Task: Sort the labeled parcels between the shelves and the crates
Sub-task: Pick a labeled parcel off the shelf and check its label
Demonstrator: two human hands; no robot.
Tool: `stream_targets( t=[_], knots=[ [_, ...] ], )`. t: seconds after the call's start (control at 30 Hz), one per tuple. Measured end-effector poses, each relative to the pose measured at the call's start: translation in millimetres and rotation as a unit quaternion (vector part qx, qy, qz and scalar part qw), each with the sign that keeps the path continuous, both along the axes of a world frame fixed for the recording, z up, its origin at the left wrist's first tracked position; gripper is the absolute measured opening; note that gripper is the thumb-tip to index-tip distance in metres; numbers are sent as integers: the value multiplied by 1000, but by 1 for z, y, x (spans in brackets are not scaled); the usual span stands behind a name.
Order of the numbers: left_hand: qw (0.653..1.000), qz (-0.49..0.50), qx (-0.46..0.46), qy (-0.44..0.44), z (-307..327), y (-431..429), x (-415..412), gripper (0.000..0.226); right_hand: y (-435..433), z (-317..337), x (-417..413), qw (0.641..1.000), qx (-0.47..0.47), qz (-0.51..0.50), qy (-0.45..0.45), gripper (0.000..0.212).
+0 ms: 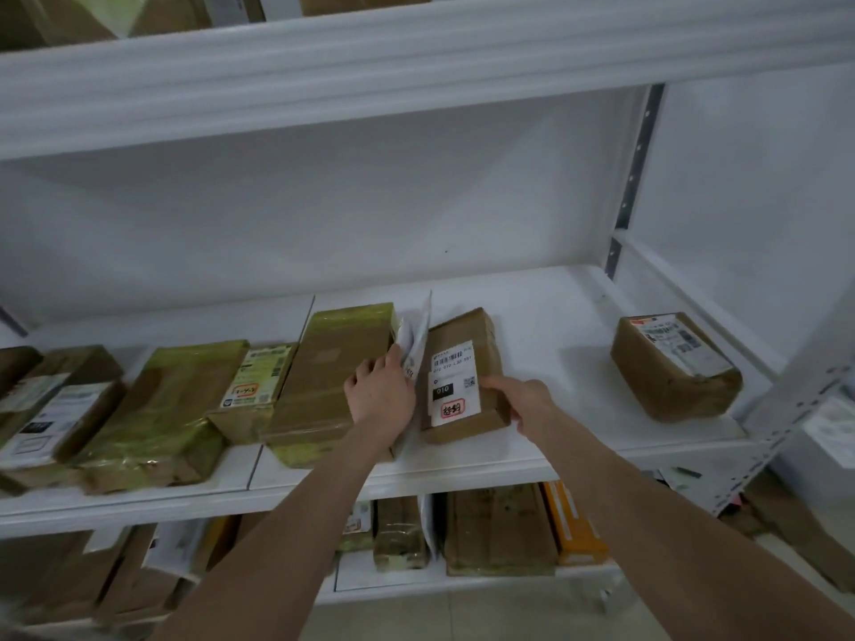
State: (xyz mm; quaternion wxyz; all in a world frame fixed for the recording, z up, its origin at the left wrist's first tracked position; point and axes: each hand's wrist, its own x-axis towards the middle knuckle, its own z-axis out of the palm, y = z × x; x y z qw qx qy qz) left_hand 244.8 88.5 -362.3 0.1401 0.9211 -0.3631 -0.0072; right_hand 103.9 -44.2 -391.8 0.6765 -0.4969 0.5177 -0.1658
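Parcels lie in a row on the white middle shelf. The right hand grips the brown box by its right side, with the thumb on top beside the white label and the other fingers curled down over the edge. The box lies flat on the shelf, label up, near the front edge. The left hand is just to the left of it, fingers bent round the near edge of a thin white mailer. The mailer stands up on its edge between the brown box and a long box with green tape, and the left hand rests over that long box. More taped parcels lie further left, one a small box with a green label. A lone wrapped parcel sits well apart at the right end. More boxes stand on the lower shelf.
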Motion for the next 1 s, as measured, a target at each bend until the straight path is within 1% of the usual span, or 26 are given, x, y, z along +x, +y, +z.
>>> stream_targets(
  t=[0.07,0.17,0.23,0.3,0.33,0.37,0.4,0.43,0.47,0.53,0.57,0.63,0.7,0.83,1.0],
  knots=[
    [999,5,-6,-42,1,1,1,45,-9,9,-17,1000,-8,-20,-6,39],
    [993,-24,-13,-114,3,-3,-4,39,-26,25,-47,998,1,-43,-55,29],
    [992,-57,-14,-112,5,-10,-14,36,-37,35,-63,995,3,-54,-81,25],
    [993,-95,26,-70,5,-22,-25,35,-46,43,-75,994,4,-62,-93,25],
    [993,-106,46,-35,5,-28,-31,37,-49,46,-81,994,0,-59,-96,27],
    [993,-108,46,16,6,-34,-37,41,-51,48,-86,994,-3,-56,-98,28],
    [992,-105,15,76,7,-40,-43,44,-53,48,-90,994,-6,-53,-100,29],
    [985,-102,-42,133,9,-46,-49,43,-54,48,-94,993,-8,-49,-103,29],
    [972,-99,-113,183,12,-51,-54,41,-56,48,-98,993,-10,-42,-106,28],
    [925,-82,-240,284,21,-59,-63,41,-57,47,-105,993,-17,-19,-114,25],
    [899,-77,-275,333,25,-62,-65,44,-58,47,-106,993,-20,-7,-119,24],
    [863,-83,-293,404,31,-65,-68,53,-57,46,-108,992,-24,13,-126,25],
    [850,-99,-283,434,33,-66,-69,57,-57,44,-108,991,-31,31,-130,28],
    [835,-113,-294,450,32,-64,-68,58,-57,44,-106,989,-42,52,-129,31],
    [839,-94,-300,443,33,-56,-63,57,-56,44,-97,990,-53,62,-118,28]
  ],
)
